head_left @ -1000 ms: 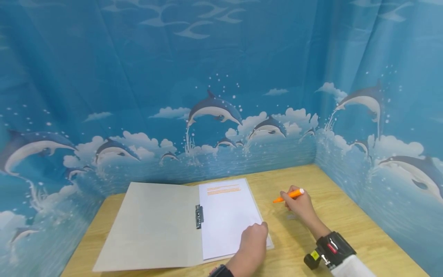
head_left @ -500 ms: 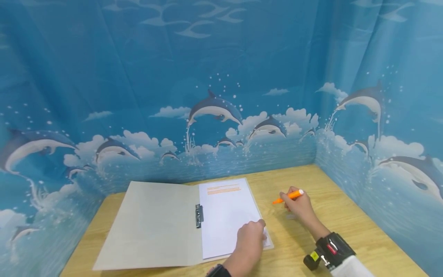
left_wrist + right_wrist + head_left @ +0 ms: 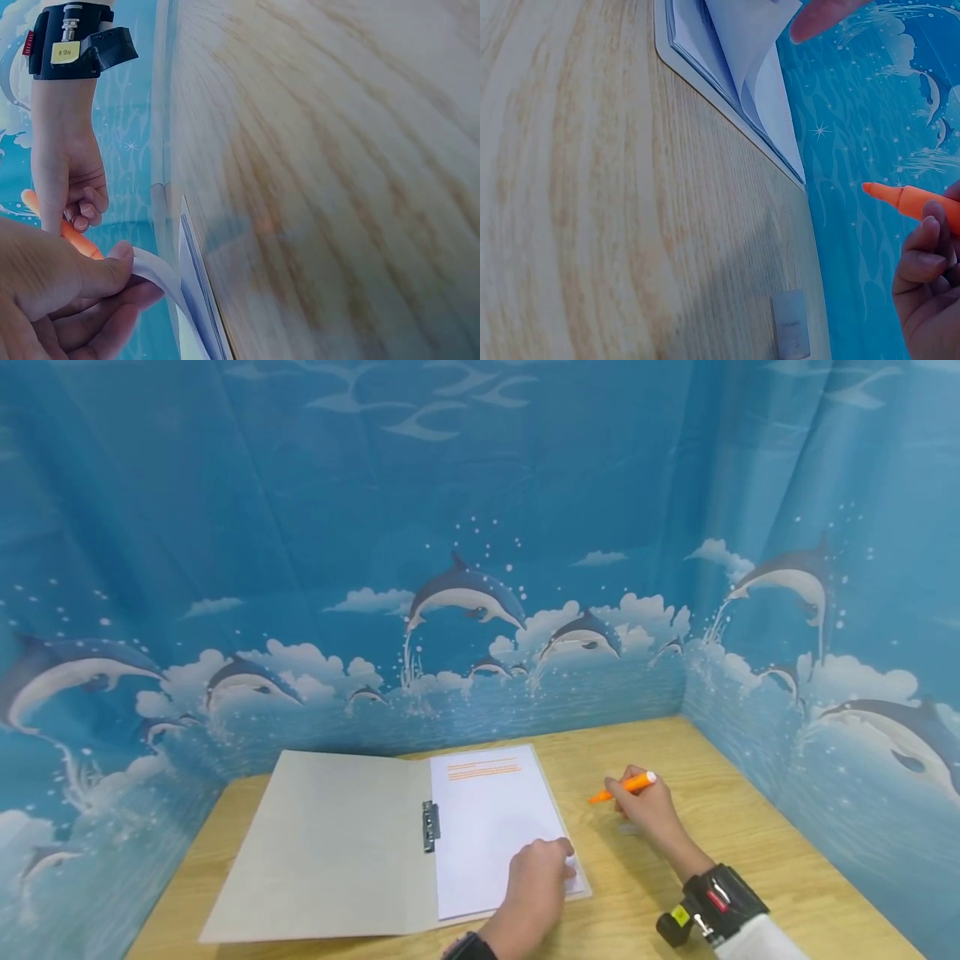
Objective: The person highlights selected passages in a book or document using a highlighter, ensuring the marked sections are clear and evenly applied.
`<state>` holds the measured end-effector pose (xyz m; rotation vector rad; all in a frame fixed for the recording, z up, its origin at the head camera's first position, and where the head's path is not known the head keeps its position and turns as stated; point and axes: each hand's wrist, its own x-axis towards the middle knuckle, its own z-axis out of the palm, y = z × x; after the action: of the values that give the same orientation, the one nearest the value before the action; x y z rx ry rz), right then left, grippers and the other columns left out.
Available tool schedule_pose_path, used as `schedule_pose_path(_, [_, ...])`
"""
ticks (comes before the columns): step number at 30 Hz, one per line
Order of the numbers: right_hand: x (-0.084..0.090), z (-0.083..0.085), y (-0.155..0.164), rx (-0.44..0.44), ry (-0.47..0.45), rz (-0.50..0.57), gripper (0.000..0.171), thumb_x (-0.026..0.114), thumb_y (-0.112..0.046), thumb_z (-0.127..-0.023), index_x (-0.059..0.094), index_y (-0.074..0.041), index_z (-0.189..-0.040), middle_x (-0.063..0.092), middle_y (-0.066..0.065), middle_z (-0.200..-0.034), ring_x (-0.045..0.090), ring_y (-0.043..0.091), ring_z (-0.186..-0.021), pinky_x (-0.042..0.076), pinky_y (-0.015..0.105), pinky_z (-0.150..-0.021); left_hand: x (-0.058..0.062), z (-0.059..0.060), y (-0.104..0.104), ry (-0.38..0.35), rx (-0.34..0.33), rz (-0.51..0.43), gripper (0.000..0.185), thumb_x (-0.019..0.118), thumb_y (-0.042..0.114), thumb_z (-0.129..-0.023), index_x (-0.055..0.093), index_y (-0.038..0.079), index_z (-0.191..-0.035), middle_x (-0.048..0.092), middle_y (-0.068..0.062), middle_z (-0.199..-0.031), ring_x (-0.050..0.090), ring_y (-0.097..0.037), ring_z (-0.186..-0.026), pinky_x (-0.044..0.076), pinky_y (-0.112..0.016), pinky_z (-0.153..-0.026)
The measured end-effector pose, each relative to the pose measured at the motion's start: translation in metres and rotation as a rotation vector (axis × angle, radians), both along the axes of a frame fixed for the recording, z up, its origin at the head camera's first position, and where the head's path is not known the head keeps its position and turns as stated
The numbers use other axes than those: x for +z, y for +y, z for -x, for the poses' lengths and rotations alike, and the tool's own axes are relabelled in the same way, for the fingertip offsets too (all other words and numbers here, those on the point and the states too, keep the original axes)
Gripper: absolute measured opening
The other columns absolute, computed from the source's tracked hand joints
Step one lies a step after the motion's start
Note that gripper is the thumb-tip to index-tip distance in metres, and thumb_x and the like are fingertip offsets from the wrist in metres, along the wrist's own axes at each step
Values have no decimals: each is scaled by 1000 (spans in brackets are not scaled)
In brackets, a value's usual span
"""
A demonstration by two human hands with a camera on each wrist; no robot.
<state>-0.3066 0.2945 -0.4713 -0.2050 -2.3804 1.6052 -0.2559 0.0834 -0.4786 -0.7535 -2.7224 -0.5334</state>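
An open grey folder (image 3: pixel 322 843) lies on the wooden table with a stack of white paper (image 3: pixel 495 818) clipped on its right half. Orange lines (image 3: pixel 483 769) mark the top of the page. My left hand (image 3: pixel 536 881) pinches the lower right corner of the top sheet (image 3: pixel 161 274) between thumb and fingers, and that corner curls up off the stack (image 3: pixel 757 67). To the right of the folder, my right hand (image 3: pixel 648 806) rests on the table and holds an orange highlighter (image 3: pixel 622 787) with its tip pointing left towards the page (image 3: pixel 911 201).
A black clip (image 3: pixel 429 827) sits at the folder's spine. A small clear piece (image 3: pixel 791 322) lies on the table beside my right hand. Blue dolphin-print cloth (image 3: pixel 480 610) walls the table at the back and on both sides. A black wrist camera (image 3: pixel 712 906) is strapped on my right arm.
My left hand has shifted slightly left along the page's lower right corner and lifted the top sheet's corner a little. The right hand and the highlighter have barely moved.
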Motion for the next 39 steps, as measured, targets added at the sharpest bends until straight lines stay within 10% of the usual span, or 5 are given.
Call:
schedule_pose_path(24, [-3,-1,-3,3,-13,52,32,69,-13,-95,50,-6,-70,57,5,-58,50,15,-48,40,24,-42,2,-2,-12,76,24,-118,23,85,24,-79,69,14,-92,73,0,-70,66,-15,-57,45,-23,-46])
schedule_pose_path(39, [6,-5,-14,34,31,49,32,68,-12,-96,49,-7,-71,57,4,-57,52,16,-49,43,24,-45,43,-5,-81,91,196,-292,21,79,0,-81,67,11,-94,66,3,-69,55,-3,-57,44,-20,-50])
